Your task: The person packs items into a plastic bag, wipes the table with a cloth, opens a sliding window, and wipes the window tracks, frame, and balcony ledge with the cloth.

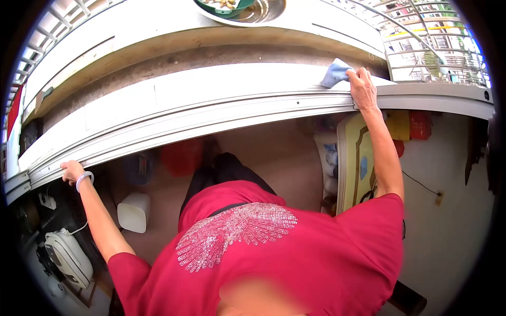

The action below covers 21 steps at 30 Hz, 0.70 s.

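Note:
A long white window sill with sliding tracks (211, 113) runs across the view. At its right part, my right hand (363, 88) pinches a light blue cloth (335, 73), which hangs over the sill's outer side. Far to the left, my left hand (73, 171) rests on the track's inner edge, its fingers bent over the frame; whether it grips the edge is hard to tell. A pale bracelet circles the left wrist.
Beyond the sill, a metal basin (269, 13) with a green dish stands on an outer ledge (158, 42). Metal bars enclose both sides. Below are a white bin (134, 212), a white appliance (68, 258) at lower left and a red container (420, 125) at right.

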Each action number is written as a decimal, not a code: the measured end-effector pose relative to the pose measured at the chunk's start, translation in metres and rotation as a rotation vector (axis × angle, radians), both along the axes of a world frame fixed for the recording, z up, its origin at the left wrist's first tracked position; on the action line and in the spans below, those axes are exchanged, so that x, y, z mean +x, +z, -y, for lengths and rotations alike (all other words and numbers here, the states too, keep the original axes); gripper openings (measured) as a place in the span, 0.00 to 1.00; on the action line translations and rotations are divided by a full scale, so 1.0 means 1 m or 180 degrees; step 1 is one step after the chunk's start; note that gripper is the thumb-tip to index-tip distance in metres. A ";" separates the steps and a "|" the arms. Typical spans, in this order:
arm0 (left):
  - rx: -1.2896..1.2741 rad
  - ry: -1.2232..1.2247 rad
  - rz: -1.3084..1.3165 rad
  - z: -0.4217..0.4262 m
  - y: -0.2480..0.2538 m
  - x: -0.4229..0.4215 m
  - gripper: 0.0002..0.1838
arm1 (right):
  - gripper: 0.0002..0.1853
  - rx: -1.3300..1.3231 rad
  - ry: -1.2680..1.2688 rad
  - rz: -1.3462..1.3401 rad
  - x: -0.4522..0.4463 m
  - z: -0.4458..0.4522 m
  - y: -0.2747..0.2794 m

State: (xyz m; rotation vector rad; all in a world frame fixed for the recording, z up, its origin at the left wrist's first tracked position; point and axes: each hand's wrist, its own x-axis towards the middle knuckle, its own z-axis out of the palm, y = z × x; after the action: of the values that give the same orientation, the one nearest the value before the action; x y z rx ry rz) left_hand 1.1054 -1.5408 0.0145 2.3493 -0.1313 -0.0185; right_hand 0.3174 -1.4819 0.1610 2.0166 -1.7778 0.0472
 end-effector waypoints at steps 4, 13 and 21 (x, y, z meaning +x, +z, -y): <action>0.0030 -0.0044 -0.0138 -0.004 0.007 -0.003 0.41 | 0.07 -0.0077 -0.0529 -0.0269 -0.032 -0.020 -0.011; 0.0194 -0.0027 -0.0003 -0.003 -0.005 0.023 0.42 | 0.06 0.1825 -0.0918 0.1023 -0.050 -0.040 -0.064; 0.0283 0.0142 -0.0036 -0.006 -0.011 0.052 0.39 | 0.07 0.1832 0.1063 0.2889 0.188 0.006 -0.082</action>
State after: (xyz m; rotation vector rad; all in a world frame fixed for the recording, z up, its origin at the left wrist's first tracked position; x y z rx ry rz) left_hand 1.1577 -1.5351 0.0031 2.4399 -0.0739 -0.0160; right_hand 0.5056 -1.4874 0.0788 3.0155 -2.0666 0.7348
